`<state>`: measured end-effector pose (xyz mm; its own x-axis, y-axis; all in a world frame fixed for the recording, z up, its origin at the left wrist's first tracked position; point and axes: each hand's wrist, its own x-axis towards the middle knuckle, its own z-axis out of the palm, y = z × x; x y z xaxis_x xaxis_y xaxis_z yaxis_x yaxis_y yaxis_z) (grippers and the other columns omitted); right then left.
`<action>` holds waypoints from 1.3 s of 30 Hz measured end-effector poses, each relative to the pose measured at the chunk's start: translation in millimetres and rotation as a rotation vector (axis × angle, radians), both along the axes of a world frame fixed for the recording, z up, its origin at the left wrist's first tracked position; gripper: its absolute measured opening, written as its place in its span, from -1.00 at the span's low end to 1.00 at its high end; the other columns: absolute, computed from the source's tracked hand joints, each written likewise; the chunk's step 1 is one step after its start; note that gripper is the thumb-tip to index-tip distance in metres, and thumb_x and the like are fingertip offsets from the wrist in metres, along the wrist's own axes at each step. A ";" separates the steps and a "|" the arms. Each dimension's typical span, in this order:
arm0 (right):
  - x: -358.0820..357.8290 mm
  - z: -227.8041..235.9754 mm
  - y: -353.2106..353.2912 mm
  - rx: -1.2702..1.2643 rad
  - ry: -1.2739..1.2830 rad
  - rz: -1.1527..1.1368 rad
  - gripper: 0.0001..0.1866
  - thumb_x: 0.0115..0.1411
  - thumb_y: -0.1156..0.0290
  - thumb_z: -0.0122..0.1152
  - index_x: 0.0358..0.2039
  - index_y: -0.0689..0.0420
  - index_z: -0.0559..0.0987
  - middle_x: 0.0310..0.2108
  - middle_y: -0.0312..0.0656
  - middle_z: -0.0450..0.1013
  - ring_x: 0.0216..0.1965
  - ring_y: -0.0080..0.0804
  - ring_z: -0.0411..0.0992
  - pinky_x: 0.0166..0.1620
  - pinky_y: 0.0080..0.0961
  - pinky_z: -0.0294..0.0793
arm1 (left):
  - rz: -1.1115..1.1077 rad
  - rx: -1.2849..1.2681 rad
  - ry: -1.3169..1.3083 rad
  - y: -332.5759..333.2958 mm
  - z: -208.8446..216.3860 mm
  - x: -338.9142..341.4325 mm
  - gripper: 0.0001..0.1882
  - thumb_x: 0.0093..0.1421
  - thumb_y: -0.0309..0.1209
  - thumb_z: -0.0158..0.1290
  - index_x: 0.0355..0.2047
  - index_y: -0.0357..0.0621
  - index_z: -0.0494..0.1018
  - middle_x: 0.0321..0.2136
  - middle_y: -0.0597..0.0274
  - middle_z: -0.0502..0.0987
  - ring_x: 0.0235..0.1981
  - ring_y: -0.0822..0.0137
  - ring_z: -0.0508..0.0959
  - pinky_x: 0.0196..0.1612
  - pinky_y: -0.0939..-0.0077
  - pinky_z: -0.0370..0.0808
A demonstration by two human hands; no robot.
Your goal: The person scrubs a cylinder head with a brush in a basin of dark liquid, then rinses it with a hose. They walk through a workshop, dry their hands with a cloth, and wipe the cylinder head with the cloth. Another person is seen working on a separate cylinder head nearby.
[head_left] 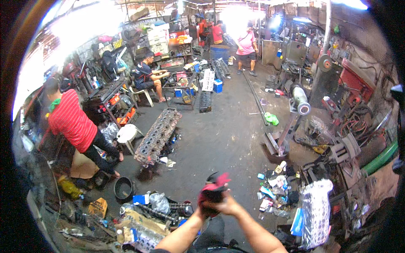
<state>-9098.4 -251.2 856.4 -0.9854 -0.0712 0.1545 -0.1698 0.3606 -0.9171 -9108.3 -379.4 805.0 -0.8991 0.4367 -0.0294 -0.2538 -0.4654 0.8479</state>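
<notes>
In front of my body, both arms reach forward and my hands meet at a red-and-black bundle that looks like cloth or gloves. My right hand is closed around its right side. On the lower left of the bundle, my left hand grips it, with its fingers partly hidden by the dark fabric. A bright red end sticks up beyond my fingers. The exact kind of the bundle cannot be made out.
A long rusty cylinder head lies ahead left, near a white stool and black bucket. Litter and a plastic-wrapped metal part lie right. A person in red stripes stands left; another sits farther off.
</notes>
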 end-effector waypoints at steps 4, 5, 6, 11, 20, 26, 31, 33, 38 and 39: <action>-128.9 -36.4 -9.4 -0.303 -0.106 -0.092 -0.60 0.00 0.28 0.39 -0.20 0.24 0.54 -0.26 -0.20 0.53 -0.28 -0.40 0.48 -0.16 -0.44 0.47 | -0.373 0.618 -0.363 47.3 -41.6 -138.9 -0.40 0.24 0.10 -0.18 -0.01 -0.19 0.35 0.00 0.07 0.44 -0.01 0.07 0.47 -0.04 0.14 0.49; -160.0 -35.7 -0.2 -0.357 -0.182 -0.140 -0.61 0.01 0.27 0.39 -0.23 0.25 0.55 -0.29 -0.20 0.55 -0.32 -0.41 0.49 -0.17 -0.45 0.48 | -0.470 0.569 -0.363 52.5 -41.1 -172.5 -0.43 0.24 0.05 -0.17 0.00 -0.19 0.35 -0.01 0.09 0.44 -0.02 0.10 0.47 -0.02 0.17 0.48; -187.6 -31.5 10.3 -0.411 -0.295 -0.191 -0.63 0.01 0.26 0.39 -0.25 0.25 0.56 -0.32 -0.21 0.56 -0.35 -0.41 0.51 -0.18 -0.45 0.49 | -0.484 0.335 -0.336 57.2 -35.8 -202.8 -0.47 0.25 0.00 -0.15 0.01 -0.19 0.35 -0.01 0.11 0.44 -0.02 0.12 0.46 -0.01 0.20 0.47; -305.0 0.2 51.8 -0.864 -0.327 -0.326 -0.79 0.05 0.46 0.33 -0.27 0.11 0.57 -0.37 -0.37 0.49 -0.38 -0.55 0.44 -0.25 -0.55 0.44 | -0.371 -0.194 0.054 79.2 2.0 -330.4 -0.61 0.28 -0.24 -0.09 0.04 -0.17 0.33 -0.04 0.21 0.44 -0.05 0.26 0.45 0.06 0.37 0.40; -578.5 -32.9 108.4 -0.878 -0.200 -0.344 -0.68 0.11 0.44 0.30 -0.10 0.14 0.51 -0.32 -0.40 0.46 -0.35 -0.55 0.41 -0.18 -0.54 0.39 | -0.377 -0.430 0.582 125.5 -40.5 -612.1 -0.42 0.18 -0.28 0.05 0.19 -0.16 0.20 0.07 -0.04 0.40 0.12 0.11 0.38 0.16 0.31 0.31; -789.7 7.1 189.6 -0.521 -0.151 -0.354 -0.82 0.10 0.39 0.31 -0.29 0.13 0.55 -0.47 -0.47 0.41 -0.49 -0.66 0.34 -0.37 -0.62 0.37 | -0.374 -0.720 0.079 96.1 -12.8 -811.1 -0.37 0.31 0.03 -0.18 0.25 -0.08 0.10 0.05 -0.06 0.42 0.01 0.10 0.47 0.06 0.11 0.39; -966.9 10.1 218.7 -0.159 -0.270 0.062 -0.59 -0.09 0.40 0.46 -0.21 0.23 0.54 -0.37 -0.30 0.52 -0.36 -0.53 0.46 -0.24 -0.52 0.48 | -0.290 -0.176 -0.420 78.8 -28.9 -992.2 -0.17 0.26 0.28 -0.39 0.24 -0.17 0.15 0.13 0.08 0.36 0.08 0.16 0.42 0.15 0.04 0.32; -1046.8 -16.3 201.3 0.089 -0.227 0.205 -0.15 -0.05 0.14 0.43 0.17 0.25 0.26 0.13 0.01 0.24 0.14 -0.24 0.20 0.19 -0.29 0.15 | -0.329 0.089 -0.508 113.1 -32.8 -1058.4 -0.18 0.25 0.28 -0.40 0.23 -0.14 0.17 0.14 0.11 0.36 0.10 0.16 0.40 0.18 0.05 0.29; -1217.6 -50.6 190.8 0.422 0.117 -0.157 0.03 0.06 -0.19 0.15 0.33 0.22 -0.02 0.34 0.13 -0.08 0.37 0.02 -0.15 0.34 0.05 -0.33 | -0.139 0.212 -0.693 199.6 -21.5 -1227.4 -0.49 0.33 -0.08 -0.31 0.13 -0.08 0.32 0.05 0.15 0.44 0.06 0.22 0.45 0.17 0.20 0.34; -1243.7 -47.9 203.5 0.386 0.184 -0.250 0.03 0.07 -0.23 0.12 0.33 0.21 -0.02 0.33 0.13 -0.06 0.36 0.04 -0.09 0.33 0.08 -0.28 | -0.160 0.221 -0.577 211.4 -17.2 -1258.5 -0.55 0.32 -0.18 -0.33 0.09 -0.07 0.36 -0.01 0.14 0.49 0.02 0.21 0.49 0.14 0.18 0.39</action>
<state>-10342.0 -47.7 808.5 -0.9384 0.0772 0.3368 -0.1818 0.7186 -0.6712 -10366.8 -168.0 787.7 -0.6889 0.6152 -0.3835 -0.7217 -0.5324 0.4424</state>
